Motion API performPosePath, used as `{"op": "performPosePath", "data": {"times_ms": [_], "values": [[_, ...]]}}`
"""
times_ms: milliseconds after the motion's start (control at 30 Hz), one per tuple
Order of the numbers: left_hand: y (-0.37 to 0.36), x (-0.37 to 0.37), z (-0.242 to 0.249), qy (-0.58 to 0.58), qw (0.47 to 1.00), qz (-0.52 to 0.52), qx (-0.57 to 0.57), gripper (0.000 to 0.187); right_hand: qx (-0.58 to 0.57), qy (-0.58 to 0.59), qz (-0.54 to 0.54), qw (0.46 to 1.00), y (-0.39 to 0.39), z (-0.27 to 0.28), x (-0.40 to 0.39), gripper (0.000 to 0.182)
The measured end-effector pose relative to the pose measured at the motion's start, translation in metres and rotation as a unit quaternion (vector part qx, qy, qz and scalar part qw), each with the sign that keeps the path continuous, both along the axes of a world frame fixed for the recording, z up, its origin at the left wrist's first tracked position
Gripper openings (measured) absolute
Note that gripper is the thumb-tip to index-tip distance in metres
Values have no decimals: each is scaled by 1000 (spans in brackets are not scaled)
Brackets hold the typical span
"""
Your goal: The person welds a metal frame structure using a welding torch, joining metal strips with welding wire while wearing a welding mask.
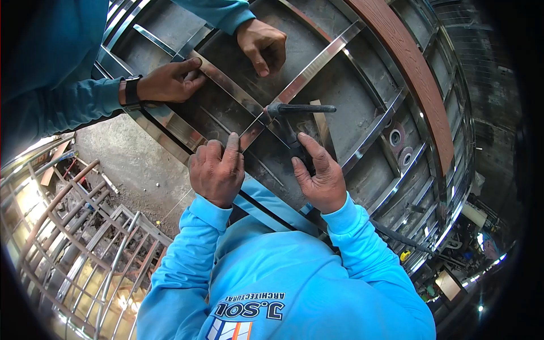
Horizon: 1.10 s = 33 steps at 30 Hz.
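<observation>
In my right hand [324, 177] is a black TIG welding torch [292, 139]. Its head lies by the joint where shiny metal bars cross, and its long back cap points right. My left hand [217, 170] is at the near edge of the metal frame [357, 153], with fingers curled over the end of a short shiny metal bar [253, 135] and the index finger reaching forward; its thumb is hidden. Across from me, one hand of another person [173, 81] touches a flat bar [224, 82] leading to the same joint. That person's other hand [262, 46] hangs over the frame.
A brown wood-grain curved strip [411, 73] runs along the frame's right side. Flap discs [395, 137] lie between bars there. A thin rod [266, 170] lies under the joint. At lower left stands a grid of metal rods [73, 243]; a cable [396, 235] trails right.
</observation>
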State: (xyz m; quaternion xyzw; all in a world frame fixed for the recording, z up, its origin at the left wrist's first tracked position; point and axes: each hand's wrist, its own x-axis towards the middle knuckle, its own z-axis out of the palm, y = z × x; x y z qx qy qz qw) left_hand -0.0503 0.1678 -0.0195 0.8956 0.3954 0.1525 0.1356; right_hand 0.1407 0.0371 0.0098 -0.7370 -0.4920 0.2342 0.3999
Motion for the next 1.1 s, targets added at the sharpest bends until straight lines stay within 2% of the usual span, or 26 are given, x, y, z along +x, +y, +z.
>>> {"op": "performPosePath", "data": {"times_ms": [433, 567, 667, 1100], "values": [[-1, 3, 3, 6, 1000, 14, 3, 47, 15, -2, 1, 1000, 2, 0, -2, 58], [1, 1, -10, -14, 997, 8, 72, 45, 16, -20, 9, 1000, 1, -3, 0, 60], [-1, 4, 1, -7, 999, 17, 27, 43, 22, -7, -7, 1000, 1, -2, -2, 61], [-1, 4, 0, -5, 999, 22, 24, 42, 7, 26, -18, 999, -3, -4, -2, 60]]}}
